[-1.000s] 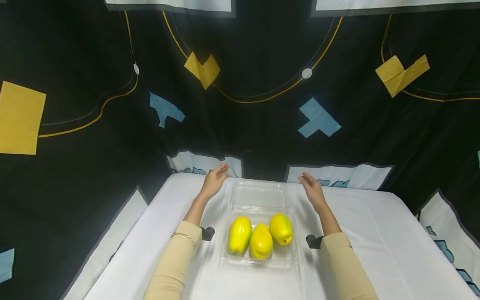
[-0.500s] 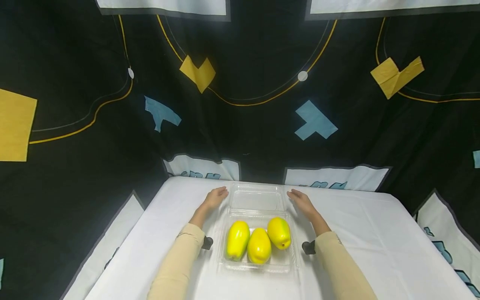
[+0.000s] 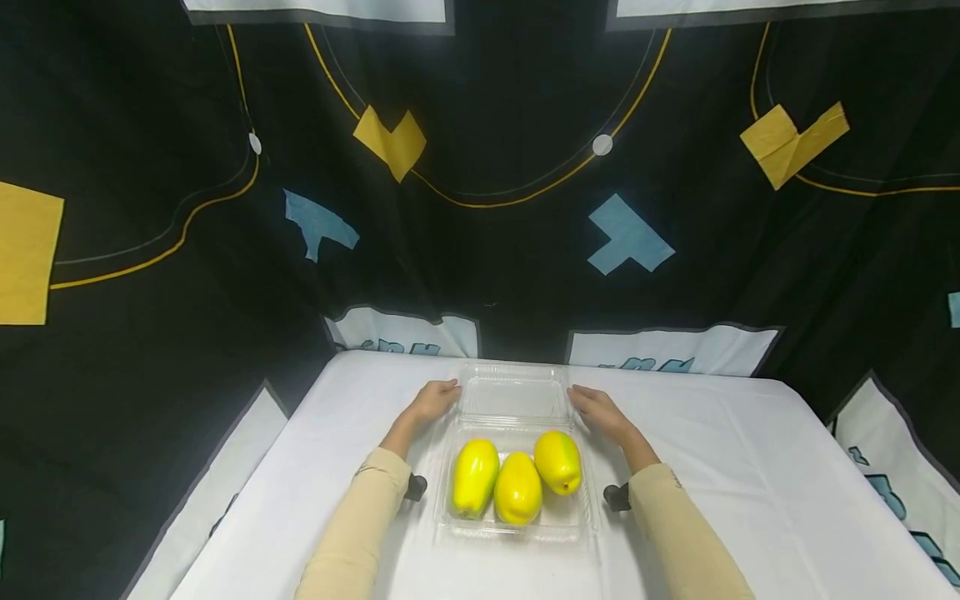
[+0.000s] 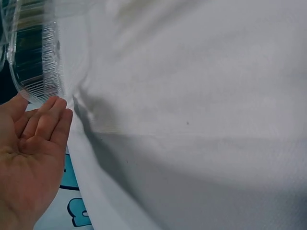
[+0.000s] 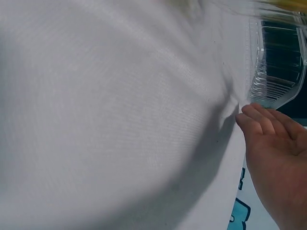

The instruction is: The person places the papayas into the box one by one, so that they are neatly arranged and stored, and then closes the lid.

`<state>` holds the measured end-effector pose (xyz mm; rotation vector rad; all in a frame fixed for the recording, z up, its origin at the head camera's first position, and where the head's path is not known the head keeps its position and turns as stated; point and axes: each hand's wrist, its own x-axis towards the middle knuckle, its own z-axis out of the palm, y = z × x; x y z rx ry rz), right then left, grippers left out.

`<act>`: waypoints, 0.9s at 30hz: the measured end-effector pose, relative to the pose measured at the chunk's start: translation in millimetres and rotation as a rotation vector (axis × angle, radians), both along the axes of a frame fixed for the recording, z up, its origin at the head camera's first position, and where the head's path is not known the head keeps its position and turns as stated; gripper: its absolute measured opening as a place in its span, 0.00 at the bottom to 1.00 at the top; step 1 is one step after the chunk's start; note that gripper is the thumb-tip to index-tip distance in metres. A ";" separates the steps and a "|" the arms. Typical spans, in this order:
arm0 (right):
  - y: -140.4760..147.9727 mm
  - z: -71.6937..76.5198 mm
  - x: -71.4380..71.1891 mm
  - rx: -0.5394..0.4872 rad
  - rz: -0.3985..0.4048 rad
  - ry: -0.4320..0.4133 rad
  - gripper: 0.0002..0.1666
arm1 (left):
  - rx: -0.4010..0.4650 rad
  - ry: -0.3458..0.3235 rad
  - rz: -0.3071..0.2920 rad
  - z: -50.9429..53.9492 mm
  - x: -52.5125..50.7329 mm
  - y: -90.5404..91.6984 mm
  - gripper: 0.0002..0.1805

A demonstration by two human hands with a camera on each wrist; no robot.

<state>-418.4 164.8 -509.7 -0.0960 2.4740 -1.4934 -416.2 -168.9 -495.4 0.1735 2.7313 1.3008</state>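
A clear plastic clamshell box [image 3: 459, 527] stands unfolded on the white-covered table, its lid [image 3: 513, 396] lying back toward the curtain. Three yellow-green fruits, mango- or papaya-like, sit in the base: one on the left [image 3: 475, 479], one in the middle [image 3: 518, 489], one on the right [image 3: 557, 462]. At the lid's left edge is my left hand [image 3: 435, 400]; in the left wrist view its thumb and fingertips meet the lid corner [image 4: 41, 88]. My right hand [image 3: 600, 410] has its fingertips at the lid's right edge; in the right wrist view its thumb is hidden.
A white cloth [image 3: 720, 467] covers the table. Beyond the far edge hangs a black curtain [image 3: 510, 275] with yellow and blue patches and white lettered panels [image 3: 675, 354]. Dark straps [image 3: 617, 497] show at the sleeve cuffs.
Both hands came down and inward from above the far table edge to the lid's two side edges. The box and fruits stayed in place; the view shifted slightly.
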 end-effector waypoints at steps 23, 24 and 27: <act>-7.5 73.2 18.9 -0.169 -0.021 0.205 0.40 | 0.540 0.155 0.084 67.5 11.3 7.3 0.28; -8.0 77.0 20.5 -0.186 -0.030 0.216 0.40 | 0.554 0.165 0.098 72.3 12.9 8.1 0.29; -8.2 88.4 26.5 -0.222 -0.038 0.265 0.39 | 0.597 0.189 0.130 85.3 18.1 10.9 0.29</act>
